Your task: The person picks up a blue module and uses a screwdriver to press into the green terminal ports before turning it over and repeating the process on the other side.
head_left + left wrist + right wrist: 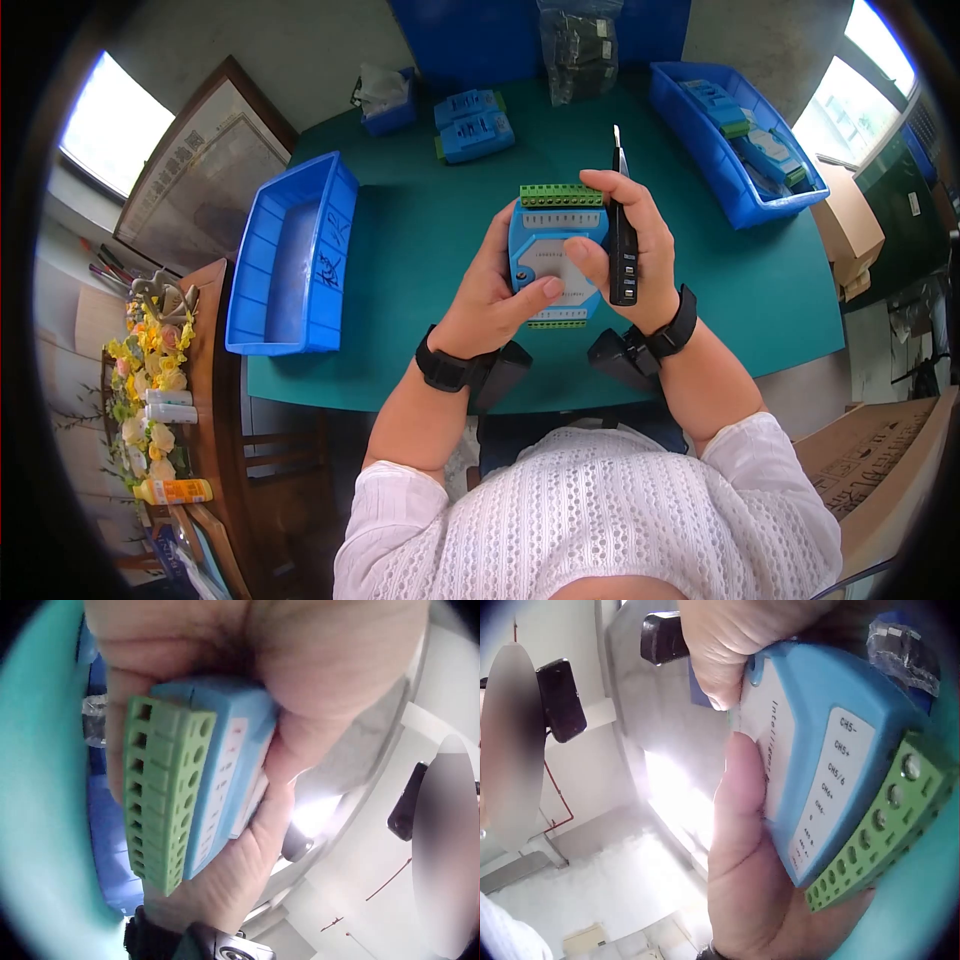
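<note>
A blue module with green screw terminals along two edges is held before the chest. My left hand grips its left side, thumb over the pale label. From the other side my right hand holds it too, its thumb on the face. A black pen-shaped tool with a metal tip and two small marked buttons lies along the right hand, gripped there and pointing away from me. In the left wrist view one green terminal strip faces the camera. Printed channel labels show in the right wrist view.
An upright-walled blue bin stands at the left. Another blue bin at the right holds several modules. Two modules lie at the back, near a small tissue-filled box and a bag of dark parts. The green tabletop lies beneath.
</note>
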The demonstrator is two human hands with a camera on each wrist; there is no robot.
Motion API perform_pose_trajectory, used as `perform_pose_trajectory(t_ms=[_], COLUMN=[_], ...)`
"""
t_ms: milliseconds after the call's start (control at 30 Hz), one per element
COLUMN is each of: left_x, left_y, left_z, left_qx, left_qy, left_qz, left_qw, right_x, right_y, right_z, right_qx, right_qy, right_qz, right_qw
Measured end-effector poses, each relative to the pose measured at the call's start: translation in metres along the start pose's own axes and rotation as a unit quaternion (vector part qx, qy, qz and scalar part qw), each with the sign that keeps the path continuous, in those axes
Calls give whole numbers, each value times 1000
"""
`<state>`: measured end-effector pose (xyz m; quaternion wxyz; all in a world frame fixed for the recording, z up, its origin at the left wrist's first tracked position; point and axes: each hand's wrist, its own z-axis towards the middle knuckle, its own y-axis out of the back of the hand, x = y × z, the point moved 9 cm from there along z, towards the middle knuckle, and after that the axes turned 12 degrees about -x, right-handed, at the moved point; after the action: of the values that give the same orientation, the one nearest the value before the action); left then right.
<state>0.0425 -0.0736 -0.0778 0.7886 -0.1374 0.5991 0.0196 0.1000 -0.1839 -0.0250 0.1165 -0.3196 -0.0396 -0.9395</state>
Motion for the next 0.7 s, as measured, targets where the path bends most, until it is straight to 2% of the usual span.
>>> perform_pose_trajectory(t_ms=[333,433,533,567,633,700], left_x=[-2,-7,-21,-26,-37,-44], left_y=[3,9,18,16,13,10], left_z=[2,3,2,2,0,0], left_qx=[-18,-57,-108,-107,-108,-106], left_qy=[-46,-87,-162,-195,-260,-281], left_qz=[2,88,345,364,402,421], left_qw=[999,991,918,904,871,856], right_x=[-2,-15,0,1,3,2], right_y=[0,-3,8,8,5,1], right_z=[3,3,14,15,14,13], right_qx=[19,42,18,27,60,90], right_qy=[7,-46,73,40,50,46], right_qz=[-14,50,19,28,20,1], right_qw=[1000,997,997,998,997,995])
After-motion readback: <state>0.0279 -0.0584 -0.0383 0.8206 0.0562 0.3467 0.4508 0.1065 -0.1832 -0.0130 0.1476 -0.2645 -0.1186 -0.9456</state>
